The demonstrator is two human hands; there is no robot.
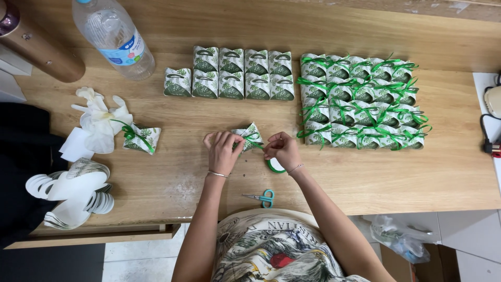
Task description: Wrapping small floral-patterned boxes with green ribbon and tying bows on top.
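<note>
Between both hands at the worktop's [365,177] middle sits a small leaf-printed favour box [249,136], peak pointing away; left hand [223,149] pinches its side, right hand [282,150] grips green ribbon [257,144]. Unribboned boxes [232,73] stand behind, ribboned boxes [360,102] to the right

White box with a green leaf print [249,134] under my fingers, bright green ribbon [255,144] on it. Green ribbon roll [275,166] too. Teal handles on the scissors [262,197]. Same leafy green-and-white on the plain boxes [232,73]; green bows across the tied boxes [360,102]. Pale wooden table [172,177].
</note>
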